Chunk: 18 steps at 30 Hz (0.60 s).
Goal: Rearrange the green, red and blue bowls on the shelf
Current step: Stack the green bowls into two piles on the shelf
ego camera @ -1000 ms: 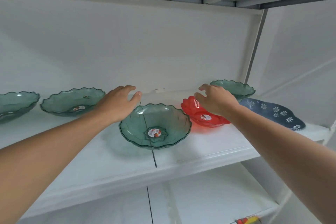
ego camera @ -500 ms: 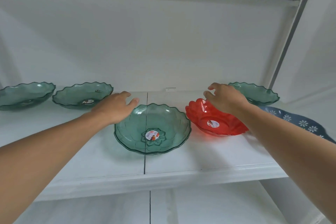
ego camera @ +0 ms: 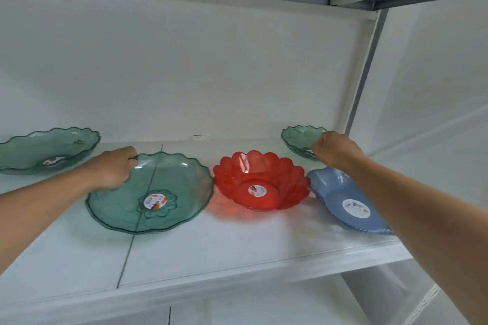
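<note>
Two grips set, nothing shifted, by appearance: left hand [ego camera: 113,169] grasping centre translucent green scalloped plastic bowl [ego camera: 150,192]; right hand [ego camera: 335,150] pinching upper-right small green scalloped bowl [ego camera: 298,137].

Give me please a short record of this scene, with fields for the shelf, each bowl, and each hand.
shelf: white shelf, holding five bowls
front green bowl, left-centre, sticker inside
red bowl, centre, scalloped rim
blue bowl, right, partly under the forearm
back-right green bowl
back-left green bowl
left hand, gripping the front green bowl's rim
right hand, at the back-right green bowl's rim
</note>
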Tool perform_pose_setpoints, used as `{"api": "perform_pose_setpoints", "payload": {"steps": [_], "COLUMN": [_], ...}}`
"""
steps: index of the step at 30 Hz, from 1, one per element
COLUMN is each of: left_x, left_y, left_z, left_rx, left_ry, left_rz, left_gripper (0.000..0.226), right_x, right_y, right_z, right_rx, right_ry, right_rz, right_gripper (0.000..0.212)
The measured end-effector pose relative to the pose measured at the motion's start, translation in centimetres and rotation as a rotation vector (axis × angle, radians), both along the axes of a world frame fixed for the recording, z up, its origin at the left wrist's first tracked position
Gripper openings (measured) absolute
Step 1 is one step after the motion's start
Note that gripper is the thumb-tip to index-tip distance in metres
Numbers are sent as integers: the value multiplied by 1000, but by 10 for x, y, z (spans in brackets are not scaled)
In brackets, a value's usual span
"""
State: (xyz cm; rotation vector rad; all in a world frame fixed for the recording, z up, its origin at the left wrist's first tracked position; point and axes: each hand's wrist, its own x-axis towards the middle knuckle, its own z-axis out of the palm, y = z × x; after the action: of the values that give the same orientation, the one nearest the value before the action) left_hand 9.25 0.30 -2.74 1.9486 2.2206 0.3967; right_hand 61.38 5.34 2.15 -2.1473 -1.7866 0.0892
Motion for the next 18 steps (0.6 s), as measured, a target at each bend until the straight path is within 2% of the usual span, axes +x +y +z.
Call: {"api": "perform_pose_setpoints", "payload": {"steps": [9, 14, 18], "left_x": [-7, 28, 66], "left_y": [43, 75, 100], "left_z": [13, 18, 19], "left_rx": [54, 47, 49], "left_ry": [-54, -84, -119], "left_rz": [238, 250, 259], "left_gripper": [6, 5, 5], "right_x": [74, 78, 82], "right_y": [31, 42, 50], "right_z": [-17, -25, -27], "right_rx": [-52, -47, -29], "right_ry": [95, 79, 67], "right_rz": [-60, -55, -134], "right_gripper": [34, 35, 33]}}
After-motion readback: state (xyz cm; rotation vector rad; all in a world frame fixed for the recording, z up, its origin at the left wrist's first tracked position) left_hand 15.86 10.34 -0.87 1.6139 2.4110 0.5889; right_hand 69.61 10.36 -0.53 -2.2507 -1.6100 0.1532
